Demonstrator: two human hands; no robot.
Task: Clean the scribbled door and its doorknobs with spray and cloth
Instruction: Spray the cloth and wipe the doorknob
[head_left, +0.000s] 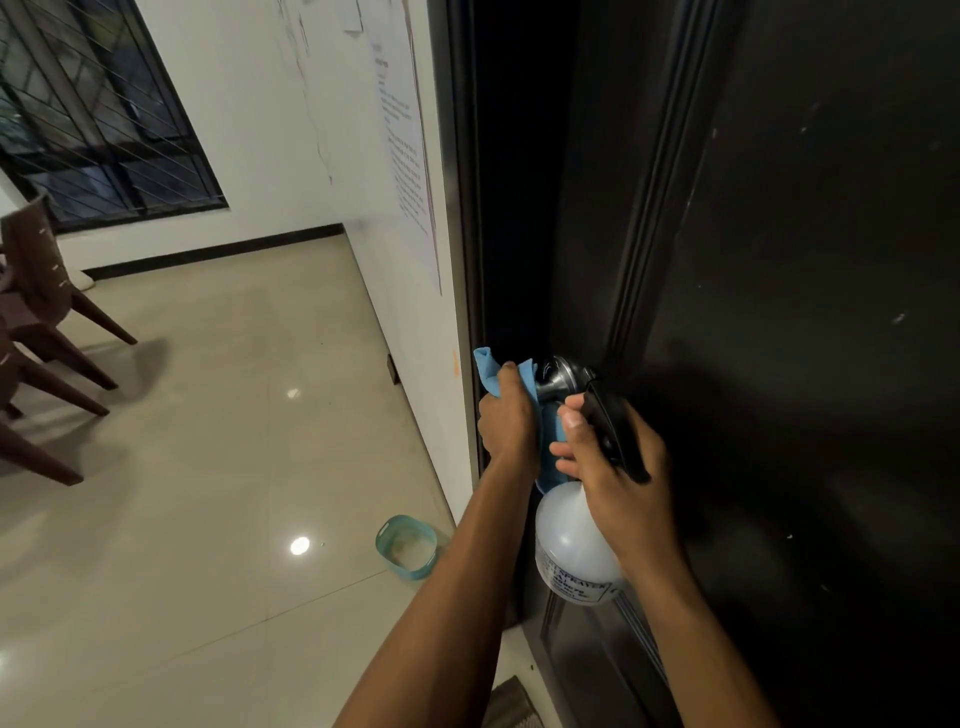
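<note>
A: Status at the knob (563, 376)?

B: It is being wiped, by the look of it. The cloth (524, 384) is being gripped in the left hand (506, 428) and held against the knob's left side. The knob is sitting at the door (805, 312) edge, its axis pointing out toward the camera.

A: Spray?

B: The bottle (574, 540) is being gripped by the right hand (613, 462), fingers curled round the black head, which is aimed up at the knob. The knob is lying just above and ahead of both hands.

A: Nearer hand?

B: The left; contact is being made through the cloth. Whether the trigger is being squeezed cannot be told.
</note>
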